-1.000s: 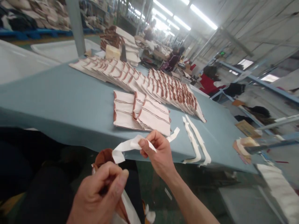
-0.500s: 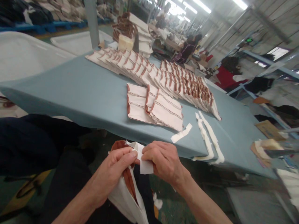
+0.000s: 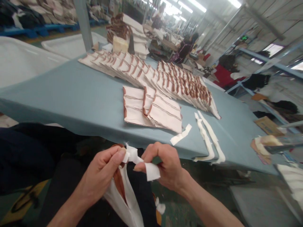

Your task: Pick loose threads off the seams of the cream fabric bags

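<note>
Your left hand [image 3: 101,171] had its thumb and forefinger pressed together, pinching one end of the white strip [image 3: 133,153] at the top of the brown-and-white fabric piece [image 3: 132,201]. The fabric piece hung from that pinch toward 6 o'clock, its brown inner part showing between two pale sides. From the same fingertips the white strip ran, twisted, toward 3 o'clock to your right hand [image 3: 165,162], which held it between thumb and curled fingers; its free end projected below them, toward 5 o'clock. At 1 o'clock from your hands, three stitched panels [image 3: 163,110] lay overlapping on the blue-covered table [image 3: 71,101], with a short strip [image 3: 181,135] just beside them, nearer you. Two long strips [image 3: 207,135] lay at 2 o'clock, and the rows of brown-edged panels [image 3: 132,67] extended beyond, around 12 o'clock.
</note>
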Available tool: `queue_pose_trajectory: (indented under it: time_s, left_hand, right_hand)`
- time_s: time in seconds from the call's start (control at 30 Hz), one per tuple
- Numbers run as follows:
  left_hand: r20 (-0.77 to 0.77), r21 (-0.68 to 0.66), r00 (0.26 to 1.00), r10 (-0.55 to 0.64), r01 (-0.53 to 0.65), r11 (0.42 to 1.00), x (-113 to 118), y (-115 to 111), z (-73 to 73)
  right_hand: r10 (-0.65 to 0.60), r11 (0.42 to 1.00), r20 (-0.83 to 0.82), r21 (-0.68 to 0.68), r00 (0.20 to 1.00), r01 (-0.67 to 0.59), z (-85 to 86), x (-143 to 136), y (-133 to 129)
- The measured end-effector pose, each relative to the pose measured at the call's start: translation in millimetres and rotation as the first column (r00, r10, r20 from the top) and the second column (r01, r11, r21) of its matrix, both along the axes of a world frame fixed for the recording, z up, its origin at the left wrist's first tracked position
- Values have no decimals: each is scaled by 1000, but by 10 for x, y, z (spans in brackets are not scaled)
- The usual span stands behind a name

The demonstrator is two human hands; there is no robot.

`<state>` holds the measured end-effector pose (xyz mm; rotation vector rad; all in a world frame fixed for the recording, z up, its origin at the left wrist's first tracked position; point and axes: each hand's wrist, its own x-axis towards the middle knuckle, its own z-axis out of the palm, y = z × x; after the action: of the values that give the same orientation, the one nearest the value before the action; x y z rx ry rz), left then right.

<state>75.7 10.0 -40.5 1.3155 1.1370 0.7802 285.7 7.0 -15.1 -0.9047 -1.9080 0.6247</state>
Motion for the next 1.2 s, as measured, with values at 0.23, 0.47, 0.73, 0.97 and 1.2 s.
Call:
queue_pose_trajectory:
  time_s: [0.23, 0.47, 0.73, 0.97, 1.2]
  left_hand:
    - [-352, 259, 934, 62, 33, 965, -363, 289, 30]
    - [-688, 406, 696, 208, 131, 904, -383, 1093, 144]
    - [-868, 301, 453, 204, 153, 941, -319, 1652, -180]
    - [-883, 265, 423, 203, 93, 960, -289, 1726, -337]
    - [-854, 259, 454, 253, -52, 965, -400, 1579, -316]
  right_hand:
    - [-545, 837, -299, -257, 783, 483, 215, 429, 494]
    - [-729, 684, -229, -215, 645, 697, 212, 1003, 1393]
    - [-846, 533, -153, -277, 511, 799, -9, 1643, 1932]
    - [-882, 468, -227, -324, 413, 822, 225, 1918, 1998]
    - [-764, 645, -295, -354, 573, 678, 579, 1638, 1765]
